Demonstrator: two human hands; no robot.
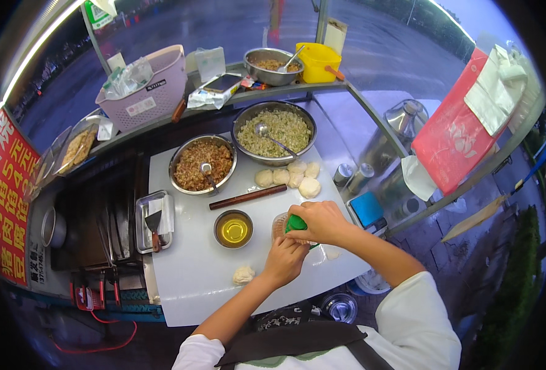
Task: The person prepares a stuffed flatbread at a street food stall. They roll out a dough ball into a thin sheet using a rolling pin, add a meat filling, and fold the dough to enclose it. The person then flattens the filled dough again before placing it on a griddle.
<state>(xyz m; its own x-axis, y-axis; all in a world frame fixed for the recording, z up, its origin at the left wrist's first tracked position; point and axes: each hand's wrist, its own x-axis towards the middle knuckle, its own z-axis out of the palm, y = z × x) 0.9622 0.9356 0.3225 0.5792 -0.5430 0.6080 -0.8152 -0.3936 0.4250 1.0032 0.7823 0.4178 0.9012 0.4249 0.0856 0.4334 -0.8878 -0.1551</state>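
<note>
My right hand (323,224) has its fingers around the green cap (296,223) of a clear plastic bottle (280,226). Just below the cap, my left hand (286,260) grips the bottle, whose lower part is mostly hidden by my hands. To the left of them stands a small metal bowl of yellow oil (233,229). One dough ball (243,275) lies near the board's front edge, left of my left forearm. Beyond my right hand sit several dough balls (296,175), with a dark wooden rolling pin (248,197) beside them.
Farther back on the white board (189,286) are bowls of meat filling (203,164) and chopped green filling (275,132). A metal tray (139,226) with a scraper (153,226) is at left, near a dark griddle (85,217). A digital scale (366,210) stands right.
</note>
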